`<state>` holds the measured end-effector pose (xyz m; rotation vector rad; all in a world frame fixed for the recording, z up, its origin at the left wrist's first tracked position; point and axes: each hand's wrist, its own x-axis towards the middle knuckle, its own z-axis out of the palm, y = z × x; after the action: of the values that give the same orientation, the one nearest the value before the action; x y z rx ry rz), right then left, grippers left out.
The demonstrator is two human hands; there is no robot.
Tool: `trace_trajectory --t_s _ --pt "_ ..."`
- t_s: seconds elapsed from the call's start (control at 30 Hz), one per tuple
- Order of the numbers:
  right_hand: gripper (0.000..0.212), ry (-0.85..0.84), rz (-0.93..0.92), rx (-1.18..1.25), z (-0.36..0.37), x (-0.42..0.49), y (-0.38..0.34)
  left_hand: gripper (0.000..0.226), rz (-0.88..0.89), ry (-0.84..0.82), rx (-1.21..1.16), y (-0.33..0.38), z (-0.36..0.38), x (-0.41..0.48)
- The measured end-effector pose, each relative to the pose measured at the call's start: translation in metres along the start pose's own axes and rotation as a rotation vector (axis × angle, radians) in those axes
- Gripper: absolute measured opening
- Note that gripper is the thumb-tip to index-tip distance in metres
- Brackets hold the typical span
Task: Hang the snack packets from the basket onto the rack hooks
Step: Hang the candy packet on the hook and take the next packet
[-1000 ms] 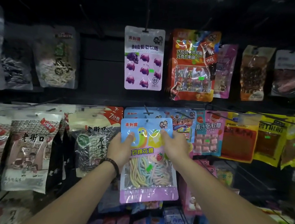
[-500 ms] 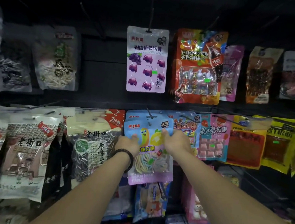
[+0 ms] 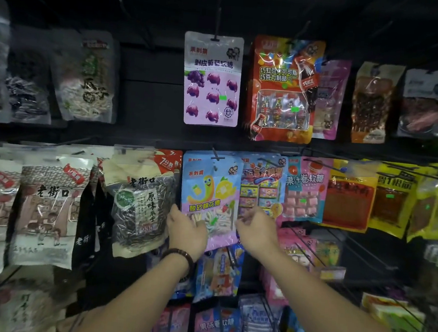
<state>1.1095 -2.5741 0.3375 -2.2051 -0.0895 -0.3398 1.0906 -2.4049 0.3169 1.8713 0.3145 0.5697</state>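
A blue and pink candy packet [image 3: 210,189] with a yellow worm figure hangs on a black rack hook [image 3: 215,156] in the middle row. My left hand [image 3: 186,229] sits at the packet's lower left edge with relaxed fingers, touching its lower part. My right hand [image 3: 256,228] is at the packet's lower right edge, fingers loosely curled and holding nothing. The basket is out of view.
A purple grape candy packet [image 3: 212,80] and a red cola candy packet [image 3: 283,89] hang above. Sunflower seed bags [image 3: 138,201] hang to the left, a pink soft candy packet [image 3: 304,192] to the right. More packets [image 3: 219,269] and bare hooks [image 3: 308,250] lie below.
Both hands pushed the candy packet up onto the hook, let go of its top, and slid down to its lower edges. The packet now hangs by itself.
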Motion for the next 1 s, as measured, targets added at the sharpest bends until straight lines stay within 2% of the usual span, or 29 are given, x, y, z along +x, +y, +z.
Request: trace_trajectory --t_s 0.13,0.23,0.3,0.37,0.43,0.57,0.67,0.73,0.83,0.9,0.97,1.0 --pt "0.009 -0.089 -0.024 0.072 0.008 -0.063 0.030 0.053 0.341 0.083 0.071 -0.024 -0.007 -0.073" --pt "0.012 -0.146 -0.052 0.066 0.025 -0.113 0.062 0.034 0.566 0.025 0.110 -0.065 -0.012 -0.126" --pt "0.022 -0.186 -0.050 0.029 0.045 -0.143 0.093 0.027 0.588 -0.081 0.124 -0.103 -0.016 -0.156" --pt "0.018 -0.263 -0.015 0.011 0.066 -0.173 0.126 0.019 0.549 -0.218 0.200 -0.151 -0.018 -0.181" --pt "0.011 -0.353 0.029 -0.019 0.088 -0.204 0.162 0.019 0.435 -0.340 0.271 -0.208 -0.018 -0.201" --pt "0.030 -0.473 0.148 -0.090 0.134 -0.257 0.242 0.017 0.105 -0.506 0.439 -0.321 -0.022 -0.235" --pt "0.027 -0.599 0.324 -0.131 0.167 -0.289 0.298 0.012 -0.158 -0.647 0.592 -0.390 -0.021 -0.259" --pt "0.018 -0.669 0.419 -0.161 0.184 -0.304 0.328 0.024 -0.347 -0.756 0.686 -0.419 -0.014 -0.274" --pt "0.026 -0.733 0.496 -0.171 0.195 -0.326 0.351 0.037 -0.521 -0.868 0.723 -0.444 0.005 -0.287" --pt "0.010 -0.779 0.531 -0.153 0.198 -0.338 0.359 0.058 -0.611 -0.908 0.753 -0.472 0.018 -0.291" --pt "0.028 -0.749 0.554 -0.198 0.201 -0.340 0.373 0.074 -0.702 -0.887 0.772 -0.501 0.034 -0.295" --pt "0.026 -0.743 0.554 -0.230 0.203 -0.338 0.378 0.072 -0.747 -0.855 0.778 -0.513 0.038 -0.297"
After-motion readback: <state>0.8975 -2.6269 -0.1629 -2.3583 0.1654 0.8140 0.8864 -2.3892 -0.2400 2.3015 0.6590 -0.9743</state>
